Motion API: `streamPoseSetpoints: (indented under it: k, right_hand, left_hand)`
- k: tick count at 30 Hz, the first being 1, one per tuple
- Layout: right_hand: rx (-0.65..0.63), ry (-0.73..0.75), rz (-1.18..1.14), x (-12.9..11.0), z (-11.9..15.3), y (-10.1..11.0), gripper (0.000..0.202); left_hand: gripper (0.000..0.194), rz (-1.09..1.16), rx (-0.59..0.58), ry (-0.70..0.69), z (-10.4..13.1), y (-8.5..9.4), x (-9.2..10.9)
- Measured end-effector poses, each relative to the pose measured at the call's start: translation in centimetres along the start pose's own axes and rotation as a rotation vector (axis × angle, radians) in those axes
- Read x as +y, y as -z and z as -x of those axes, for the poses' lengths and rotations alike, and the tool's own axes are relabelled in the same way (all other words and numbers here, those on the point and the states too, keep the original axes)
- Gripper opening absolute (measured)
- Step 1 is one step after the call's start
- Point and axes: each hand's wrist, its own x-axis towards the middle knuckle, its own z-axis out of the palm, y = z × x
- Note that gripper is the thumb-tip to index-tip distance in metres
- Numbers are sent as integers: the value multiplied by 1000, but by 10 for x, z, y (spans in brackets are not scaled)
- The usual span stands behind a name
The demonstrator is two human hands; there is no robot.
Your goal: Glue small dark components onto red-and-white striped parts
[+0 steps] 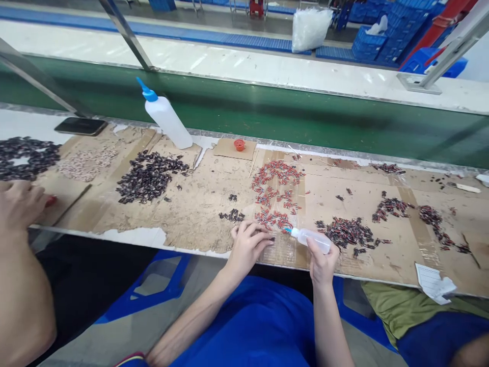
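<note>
A dark, flat, rectangular phone lies near the far left edge of the cardboard-covered worktop. Beyond runs a long, flat green band, bordered by a white ledge. Behind stand a bulging, translucent white plastic bag and stacked blue plastic crates. A torn, white, lined paper slip overhangs the worktop's near edge, at right.

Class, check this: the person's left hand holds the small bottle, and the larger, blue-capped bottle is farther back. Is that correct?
Not quite: the head view shows the person's right hand holding the small bottle, not the left hand. The larger, blue-capped bottle is farther back, as stated.
</note>
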Motion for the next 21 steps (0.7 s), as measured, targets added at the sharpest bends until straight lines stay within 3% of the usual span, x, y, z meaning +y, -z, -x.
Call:
streamPoseSetpoints:
  k: [5,11,21]
  right_hand:
    - [-50,108,196,-9,5,-4,21]
    - [-92,107,341,-12,6,-6,25]
    - [-133,117,400,-12,5,-10,28]
  left_hand:
    - [9,58,-68,63,3,3,-1]
    - [9,62,-33,122,1,3,2]
    - [7,74,-52,153,-1,4,1]
